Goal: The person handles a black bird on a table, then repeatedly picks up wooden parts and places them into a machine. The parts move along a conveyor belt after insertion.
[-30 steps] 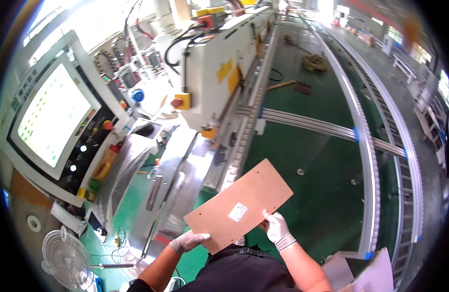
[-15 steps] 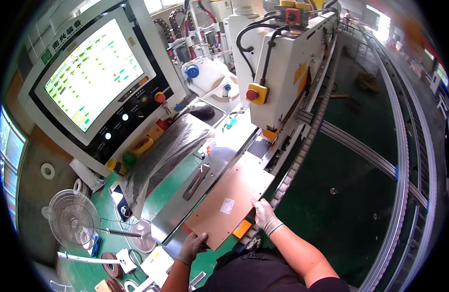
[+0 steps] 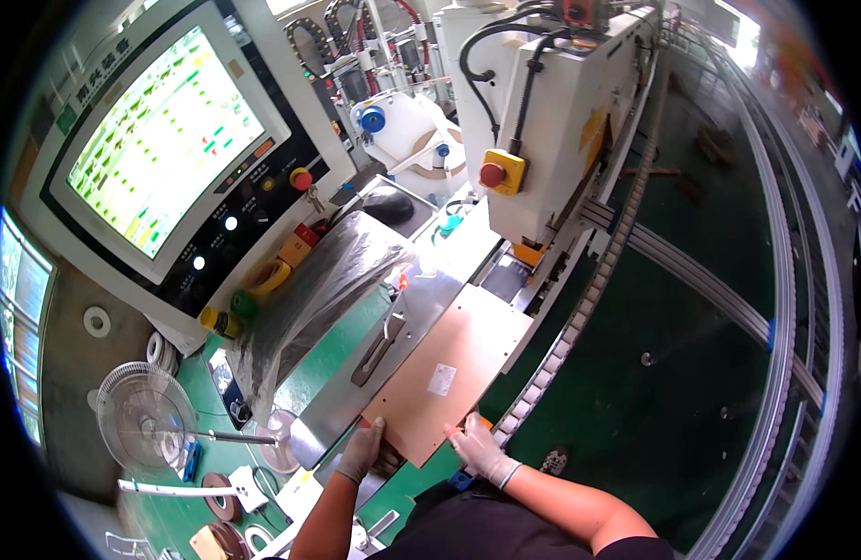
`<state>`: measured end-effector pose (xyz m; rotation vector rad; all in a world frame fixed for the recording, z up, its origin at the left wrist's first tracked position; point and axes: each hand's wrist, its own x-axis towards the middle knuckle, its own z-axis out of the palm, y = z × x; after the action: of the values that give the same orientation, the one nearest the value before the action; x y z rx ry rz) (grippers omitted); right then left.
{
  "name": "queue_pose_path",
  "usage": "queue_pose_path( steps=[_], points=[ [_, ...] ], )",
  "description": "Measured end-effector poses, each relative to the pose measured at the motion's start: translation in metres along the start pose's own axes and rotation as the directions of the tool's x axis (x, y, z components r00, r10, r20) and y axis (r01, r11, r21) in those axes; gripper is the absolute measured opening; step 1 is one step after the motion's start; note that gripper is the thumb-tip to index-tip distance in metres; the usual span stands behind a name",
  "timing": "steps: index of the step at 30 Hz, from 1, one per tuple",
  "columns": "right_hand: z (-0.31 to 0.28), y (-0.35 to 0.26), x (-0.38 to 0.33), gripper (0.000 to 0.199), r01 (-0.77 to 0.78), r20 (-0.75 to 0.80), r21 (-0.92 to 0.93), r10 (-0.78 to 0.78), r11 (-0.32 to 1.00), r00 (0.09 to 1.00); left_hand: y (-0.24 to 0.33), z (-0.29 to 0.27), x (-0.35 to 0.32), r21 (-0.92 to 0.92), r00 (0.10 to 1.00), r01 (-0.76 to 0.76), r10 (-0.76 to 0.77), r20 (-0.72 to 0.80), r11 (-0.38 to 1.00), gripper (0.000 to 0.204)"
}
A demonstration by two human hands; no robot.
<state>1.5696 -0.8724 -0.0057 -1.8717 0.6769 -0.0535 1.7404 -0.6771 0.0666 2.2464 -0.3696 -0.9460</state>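
Observation:
A flat tan rectangular board [image 3: 421, 392] with small holes along its edges and a white label [image 3: 441, 379] lies tilted across the front of the machine bed. My left hand [image 3: 359, 450], in a thin glove, grips its near left corner, the thumb on top and the other fingers curled beneath. My right hand [image 3: 481, 450], in a pale glove, holds the near right edge, its thumb and fingertips against the board. Fingers under the board are partly hidden. Left of the board runs a smooth metal table strip [image 3: 328, 415] with a dark slotted bar [image 3: 378, 353] on it.
Ahead stands a white machine housing [image 3: 543, 140] with a red stop button [image 3: 493, 175]. A control screen [image 3: 164, 140] is at upper left, plastic sheeting [image 3: 318, 299] below it. A fan [image 3: 146, 420] stands left. A roller track [image 3: 561, 345] and metal rails [image 3: 776, 280] run along the right.
The board has shifted slightly forward toward the machine. My right hand has slid back along its right edge toward me; my left hand has moved a little forward at the near left corner.

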Motion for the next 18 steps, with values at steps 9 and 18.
queue_pose_path(
  steps=[9,18],
  points=[
    [0.002,-0.011,0.012,0.049,-0.061,-0.068,0.066,0.066,0.996,0.996,0.009,-0.024,-0.003,-0.223,0.947,0.254,-0.195,0.257,0.941,0.071],
    [-0.097,0.024,0.105,0.049,-0.184,-0.046,0.35,0.213,0.918,0.976,0.004,-0.025,0.005,-0.307,0.878,0.421,-0.299,0.375,0.853,0.062]
  ],
)
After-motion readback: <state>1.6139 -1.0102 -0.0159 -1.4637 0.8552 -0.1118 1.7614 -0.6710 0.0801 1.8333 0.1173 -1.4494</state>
